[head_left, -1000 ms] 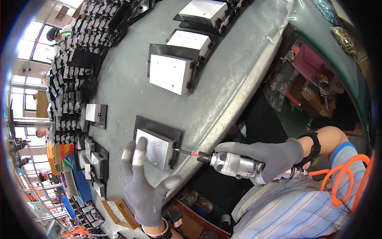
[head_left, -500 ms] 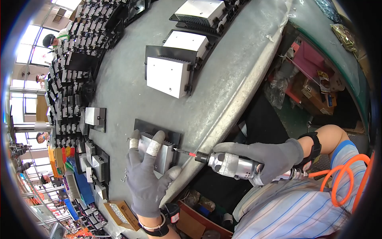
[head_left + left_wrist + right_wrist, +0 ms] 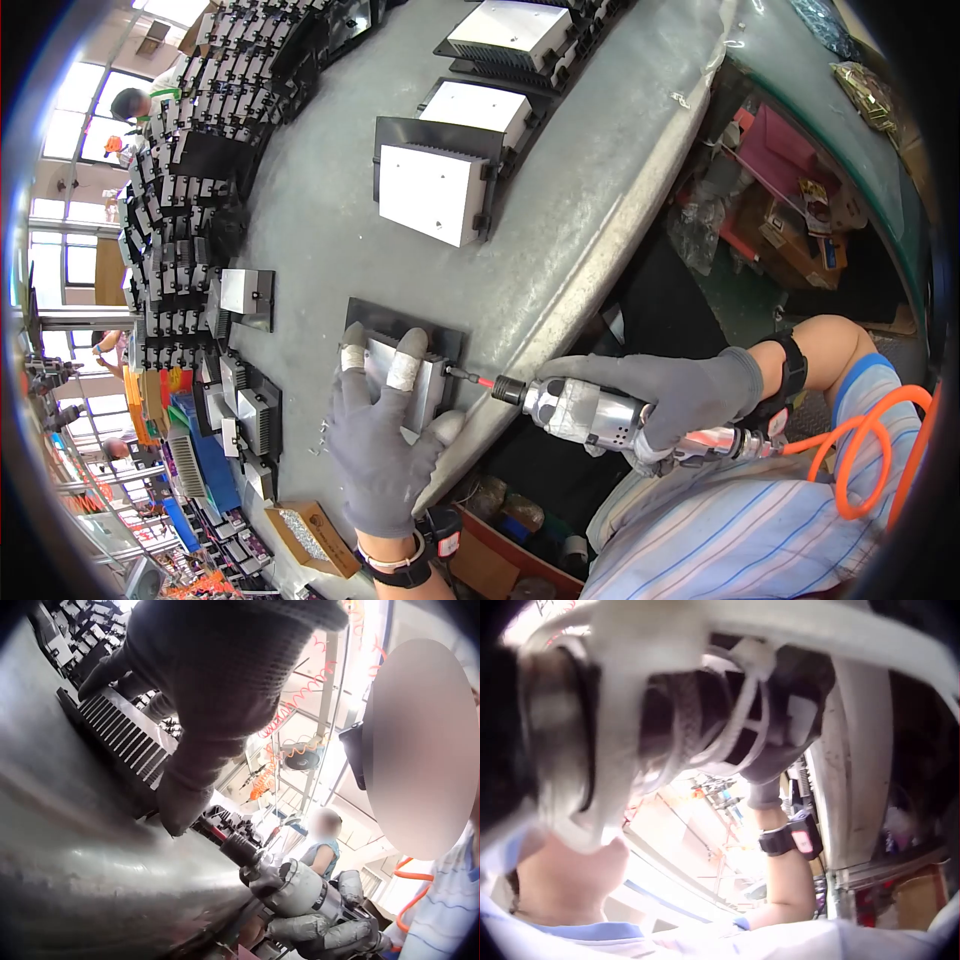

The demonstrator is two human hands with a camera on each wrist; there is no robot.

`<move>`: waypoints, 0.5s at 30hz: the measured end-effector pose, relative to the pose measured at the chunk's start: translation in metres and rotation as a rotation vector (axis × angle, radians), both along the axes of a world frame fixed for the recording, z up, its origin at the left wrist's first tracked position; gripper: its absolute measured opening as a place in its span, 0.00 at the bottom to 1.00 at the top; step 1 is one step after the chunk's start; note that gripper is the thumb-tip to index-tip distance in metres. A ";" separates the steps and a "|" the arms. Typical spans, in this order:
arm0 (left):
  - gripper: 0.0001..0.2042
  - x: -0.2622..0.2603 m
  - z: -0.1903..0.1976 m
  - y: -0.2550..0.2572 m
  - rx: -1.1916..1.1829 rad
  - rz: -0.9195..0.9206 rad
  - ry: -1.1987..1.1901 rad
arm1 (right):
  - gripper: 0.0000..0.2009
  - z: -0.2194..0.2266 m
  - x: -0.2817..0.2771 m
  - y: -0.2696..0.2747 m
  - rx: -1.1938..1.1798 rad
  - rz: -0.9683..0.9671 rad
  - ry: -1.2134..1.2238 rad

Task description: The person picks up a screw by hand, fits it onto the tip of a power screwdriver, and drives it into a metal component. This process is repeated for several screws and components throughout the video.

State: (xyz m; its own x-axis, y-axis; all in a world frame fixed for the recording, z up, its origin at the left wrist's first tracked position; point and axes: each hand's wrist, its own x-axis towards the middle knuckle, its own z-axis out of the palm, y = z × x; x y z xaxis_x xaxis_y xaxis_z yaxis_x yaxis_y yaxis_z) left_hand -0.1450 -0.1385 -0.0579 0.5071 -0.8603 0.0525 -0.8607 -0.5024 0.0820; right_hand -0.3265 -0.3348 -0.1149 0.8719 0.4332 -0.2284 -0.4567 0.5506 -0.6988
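Observation:
A finned metal heat sink (image 3: 432, 390) with a silver top lies on a black plate (image 3: 440, 340) near the bench's front edge. My gloved left hand (image 3: 385, 460) spans it, two taped fingertips at its far side and the thumb at its near corner. In the left wrist view, the thumb (image 3: 184, 802) presses close to the end of the fins (image 3: 124, 735). My gloved right hand (image 3: 700, 400) grips a pneumatic screwdriver (image 3: 580, 410) fed by an orange coiled hose (image 3: 860, 430). The bit points level at the heat sink's side, its tip right by a small black clip.
More silver-topped heat sinks (image 3: 430, 190) stand farther along the bench (image 3: 310, 220). Stacked rows of similar units (image 3: 190, 210) line the far side. A small carton of screws (image 3: 312, 540) lies left of my left wrist. Below the bench edge are boxes (image 3: 790, 240).
My left hand has come down from above the heat sink and taken hold of it. The screwdriver stays by the heat sink's side, with hardly any shift.

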 end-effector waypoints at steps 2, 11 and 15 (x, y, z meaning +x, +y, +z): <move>0.40 0.000 0.000 0.000 0.006 -0.003 -0.008 | 0.49 0.003 0.001 0.000 0.008 0.003 0.034; 0.26 -0.005 -0.013 0.033 -0.592 0.193 0.279 | 0.45 0.017 -0.019 -0.004 -0.186 0.005 -0.041; 0.10 0.023 -0.034 0.130 -0.842 0.832 0.282 | 0.46 0.010 -0.019 0.004 -0.260 0.073 -0.129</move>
